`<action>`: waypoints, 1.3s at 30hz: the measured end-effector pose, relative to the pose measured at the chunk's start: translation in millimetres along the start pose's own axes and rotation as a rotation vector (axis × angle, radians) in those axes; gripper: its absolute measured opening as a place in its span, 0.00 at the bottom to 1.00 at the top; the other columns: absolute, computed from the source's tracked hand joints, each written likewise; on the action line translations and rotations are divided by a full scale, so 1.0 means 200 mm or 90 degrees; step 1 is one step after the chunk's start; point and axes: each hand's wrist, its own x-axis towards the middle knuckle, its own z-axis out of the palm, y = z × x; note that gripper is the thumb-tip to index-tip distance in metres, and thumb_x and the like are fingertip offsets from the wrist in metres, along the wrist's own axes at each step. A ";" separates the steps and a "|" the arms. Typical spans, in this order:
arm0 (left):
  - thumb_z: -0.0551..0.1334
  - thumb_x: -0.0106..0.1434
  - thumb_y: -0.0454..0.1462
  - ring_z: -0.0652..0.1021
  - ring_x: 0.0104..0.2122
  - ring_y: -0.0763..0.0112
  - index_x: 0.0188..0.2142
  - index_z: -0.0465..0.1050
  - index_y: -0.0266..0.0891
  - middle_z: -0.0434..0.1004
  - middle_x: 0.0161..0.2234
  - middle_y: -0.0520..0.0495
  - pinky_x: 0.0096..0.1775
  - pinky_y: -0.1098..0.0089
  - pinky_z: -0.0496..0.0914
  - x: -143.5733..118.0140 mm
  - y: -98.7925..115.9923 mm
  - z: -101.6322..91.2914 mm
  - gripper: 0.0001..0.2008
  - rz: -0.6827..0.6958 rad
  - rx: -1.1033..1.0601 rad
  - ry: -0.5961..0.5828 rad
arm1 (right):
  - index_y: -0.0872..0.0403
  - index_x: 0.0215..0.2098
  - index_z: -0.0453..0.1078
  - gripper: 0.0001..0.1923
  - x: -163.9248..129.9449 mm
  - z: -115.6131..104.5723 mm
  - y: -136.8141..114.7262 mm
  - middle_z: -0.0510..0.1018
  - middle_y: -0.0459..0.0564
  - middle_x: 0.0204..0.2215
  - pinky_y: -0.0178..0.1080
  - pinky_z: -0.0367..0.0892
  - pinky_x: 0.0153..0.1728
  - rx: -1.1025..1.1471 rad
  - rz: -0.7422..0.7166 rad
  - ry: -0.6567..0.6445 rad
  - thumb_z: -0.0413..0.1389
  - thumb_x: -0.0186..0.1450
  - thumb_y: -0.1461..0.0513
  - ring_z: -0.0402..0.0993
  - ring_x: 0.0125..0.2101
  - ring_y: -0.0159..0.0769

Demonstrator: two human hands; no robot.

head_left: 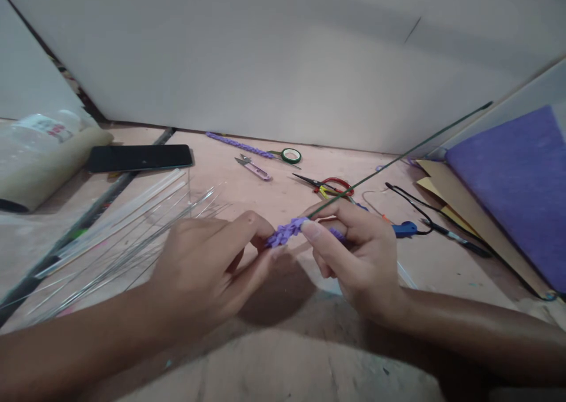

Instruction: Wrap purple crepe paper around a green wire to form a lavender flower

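A stem of ruffled purple paper (287, 232) is held between my two hands over the table. My left hand (216, 254) pinches its left end between thumb and fingers. At its right end, my right hand (358, 249) is closed with the thumb pressed on the purple ruffles. A long thin green stem wire (411, 148) runs from there up and to the right, ending in a dark tip. A bit more purple shows between the right fingers. Part of the piece is hidden by my fingers.
Behind my hands lie a finished-looking purple stem (239, 145), green tape (291, 155), thread snips (254, 167) and red-handled scissors (338, 185). At left are wires (115, 260), a phone (140, 157) and a cardboard tube (48, 172). Purple sheets (508, 184) stand at right.
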 end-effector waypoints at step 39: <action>0.56 0.75 0.50 0.78 0.57 0.41 0.58 0.74 0.36 0.81 0.56 0.33 0.55 0.51 0.69 0.12 -0.43 -0.20 0.23 -0.141 0.292 -0.294 | 0.52 0.21 0.64 0.21 0.17 -0.15 0.06 0.69 0.41 0.15 0.32 0.58 0.20 -0.108 0.279 -0.328 0.59 0.71 0.56 0.66 0.17 0.28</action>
